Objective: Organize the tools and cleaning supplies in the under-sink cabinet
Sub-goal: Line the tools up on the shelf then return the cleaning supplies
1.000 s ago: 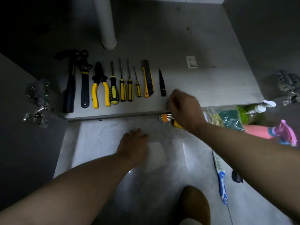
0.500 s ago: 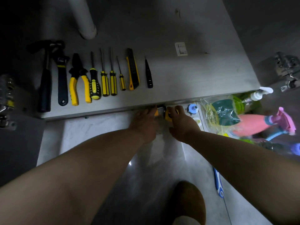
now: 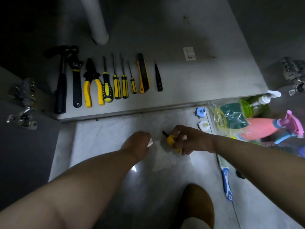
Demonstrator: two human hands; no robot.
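A: Where's the set?
B: In front of the cabinet, low over the floor (image 3: 102,138). The right hand (image 3: 189,141) grips the yellow hex-key holder (image 3: 171,141), fingers curled round it. The left hand (image 3: 137,143) is curled too, with something pale at its tips, but it's too blurred to tell if it's gripping.
A: Placement?
B: I'd lay it parallel, just beside the tester pen (image 3: 158,78).
A: Count?
B: One hammer (image 3: 61,86), one wrench (image 3: 76,83), one pliers (image 3: 91,85), four screwdrivers (image 3: 116,86), one utility knife (image 3: 143,75).

Dim, greenish light; glare patch on the floor (image 3: 134,168), dark corners, motion-blurred hands, wide-angle bending at edges.
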